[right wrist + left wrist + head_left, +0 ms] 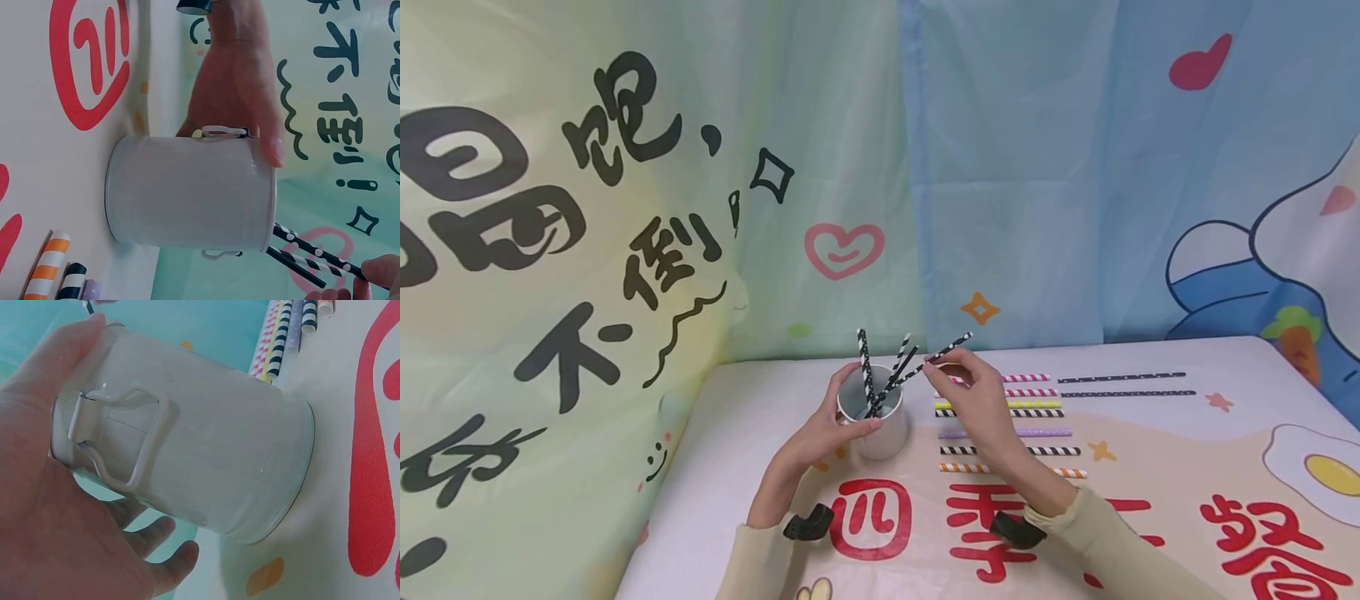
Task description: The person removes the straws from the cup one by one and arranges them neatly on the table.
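A white cup (pixel 883 437) with a wire-like loop handle on each side stands upright on the table. My left hand (pixel 826 432) holds it near the rim, the thumb on the near side and the fingers round the left side. In the left wrist view one handle (pixel 150 447) faces the palm. Several black-and-white paper straws (pixel 863 358) lean inside the cup, their lower ends partly hidden. My right hand (pixel 983 404) pinches a black straw with white dots (pixel 957 342) between thumb and fingers. That straw slants, its lower part reaching over the cup's opening.
To the cup's right lies a row of straws: pink-striped, yellow (pixel 1037 405), purple (pixel 1052 432), black-striped and orange-striped (pixel 1070 472). Two dark straws (pixel 1127 393) lie farther right. A printed cloth covers the table (pixel 1210 467), and curtains (pixel 1015 167) hang behind.
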Demonstrator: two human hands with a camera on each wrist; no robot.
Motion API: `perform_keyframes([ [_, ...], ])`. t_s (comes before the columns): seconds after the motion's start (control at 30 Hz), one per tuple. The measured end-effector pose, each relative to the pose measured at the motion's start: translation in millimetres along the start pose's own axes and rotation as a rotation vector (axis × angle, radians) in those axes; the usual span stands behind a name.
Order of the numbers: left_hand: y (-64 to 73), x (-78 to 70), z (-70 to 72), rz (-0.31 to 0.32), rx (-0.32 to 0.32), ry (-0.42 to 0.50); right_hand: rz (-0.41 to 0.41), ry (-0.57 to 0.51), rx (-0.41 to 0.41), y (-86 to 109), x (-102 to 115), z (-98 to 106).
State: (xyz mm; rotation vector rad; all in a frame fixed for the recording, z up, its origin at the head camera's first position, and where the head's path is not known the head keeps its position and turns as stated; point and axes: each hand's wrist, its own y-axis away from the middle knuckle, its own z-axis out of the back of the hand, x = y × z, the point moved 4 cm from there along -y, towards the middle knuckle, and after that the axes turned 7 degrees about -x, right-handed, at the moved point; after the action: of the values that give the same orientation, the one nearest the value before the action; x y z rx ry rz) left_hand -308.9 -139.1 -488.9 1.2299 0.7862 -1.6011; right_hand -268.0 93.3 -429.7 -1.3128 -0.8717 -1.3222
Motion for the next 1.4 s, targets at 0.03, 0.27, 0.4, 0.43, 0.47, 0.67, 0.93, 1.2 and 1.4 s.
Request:
perform_keyframes([
  [0.03,0.1,0.2,0.0,-0.001,0.002,0.001,0.000,-0.011,0.001,0.1,1,1],
  [0.27,0.7,0.5,0.2,0.008,0.000,-0.004,-0.022,-0.041,-0.014,0.0,5,12],
  [0.4,0.3,0.4,0.0,0.011,-0.006,-0.003,-0.019,-0.051,-0.027,-0.2,6,17],
  [0.43,0.1,0.5,-0.1,0.011,-0.006,-0.002,-0.018,-0.059,-0.027,-0.1,6,18],
  [0.47,-0.1,0.5,-0.2,0.010,-0.005,-0.001,-0.017,-0.062,-0.029,0.0,7,19],
  [0.67,0.4,0.0,-0.8,0.007,-0.001,-0.001,-0.001,-0.096,-0.037,0.8,9,27],
  [0.93,1.5,-0.1,-0.6,0.003,-0.011,-0.012,0.026,-0.064,-0.037,5.3,22,43],
  [1.2,3.0,2.3,0.0,0.000,0.001,-0.015,0.104,-0.050,0.017,9.2,31,60],
  [1.4,2.2,-0.4,0.0,-0.003,0.002,-0.018,0.146,0.038,0.042,8.8,29,71],
])
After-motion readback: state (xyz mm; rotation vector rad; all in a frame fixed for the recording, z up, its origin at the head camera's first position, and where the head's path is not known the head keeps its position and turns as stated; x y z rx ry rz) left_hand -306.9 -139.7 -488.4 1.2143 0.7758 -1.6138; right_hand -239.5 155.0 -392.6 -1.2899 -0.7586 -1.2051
